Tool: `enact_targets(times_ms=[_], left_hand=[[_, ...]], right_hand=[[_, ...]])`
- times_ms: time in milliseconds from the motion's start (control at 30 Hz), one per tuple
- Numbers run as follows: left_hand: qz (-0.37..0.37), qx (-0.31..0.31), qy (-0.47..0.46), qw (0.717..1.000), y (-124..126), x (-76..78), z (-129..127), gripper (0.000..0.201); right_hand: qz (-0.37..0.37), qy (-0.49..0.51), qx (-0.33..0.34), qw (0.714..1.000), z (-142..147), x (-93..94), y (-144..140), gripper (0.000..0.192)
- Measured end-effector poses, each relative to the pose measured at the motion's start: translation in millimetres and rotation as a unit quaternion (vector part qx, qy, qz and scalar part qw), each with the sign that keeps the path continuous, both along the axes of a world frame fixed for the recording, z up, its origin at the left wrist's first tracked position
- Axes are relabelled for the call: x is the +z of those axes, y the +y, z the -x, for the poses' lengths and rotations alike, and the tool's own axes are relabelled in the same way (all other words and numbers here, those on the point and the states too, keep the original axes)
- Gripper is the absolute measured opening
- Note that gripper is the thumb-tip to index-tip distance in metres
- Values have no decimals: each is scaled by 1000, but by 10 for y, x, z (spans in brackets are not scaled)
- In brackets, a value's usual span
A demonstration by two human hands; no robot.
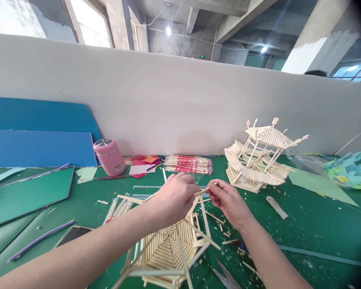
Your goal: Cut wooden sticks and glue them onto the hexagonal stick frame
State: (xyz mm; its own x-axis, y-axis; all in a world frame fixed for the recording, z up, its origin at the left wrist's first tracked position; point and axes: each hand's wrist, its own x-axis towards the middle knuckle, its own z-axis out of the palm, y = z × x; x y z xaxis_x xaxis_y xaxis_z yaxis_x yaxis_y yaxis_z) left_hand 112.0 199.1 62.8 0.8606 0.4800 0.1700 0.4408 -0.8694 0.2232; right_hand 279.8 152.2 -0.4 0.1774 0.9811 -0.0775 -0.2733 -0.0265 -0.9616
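- hexagonal stick frame [168, 249]: pale bare wood, matt;
- thin stick [205, 190] pinched between both hands: same raw wood;
- finished pavilion model [260, 160]: unpainted wood;
- counter [313, 224]: green, matt, felt-like, littered with wood chips;
- pink cup [109, 156]: glossy plastic, shiny metal lid;
- chopstick packets [189, 163]: clear glossy wrap.

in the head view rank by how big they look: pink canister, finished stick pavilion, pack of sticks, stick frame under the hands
1. stick frame, though nearest the camera
2. finished stick pavilion
3. pack of sticks
4. pink canister, close to the pack
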Motion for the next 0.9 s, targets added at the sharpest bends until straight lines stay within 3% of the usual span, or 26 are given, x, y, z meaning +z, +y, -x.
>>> enact_targets(times_ms=[900], left_hand=[[-27,14,14,999,-30,-15,-13,23]], right_hand=[[1,-49,25,998,-61,14,7,22]])
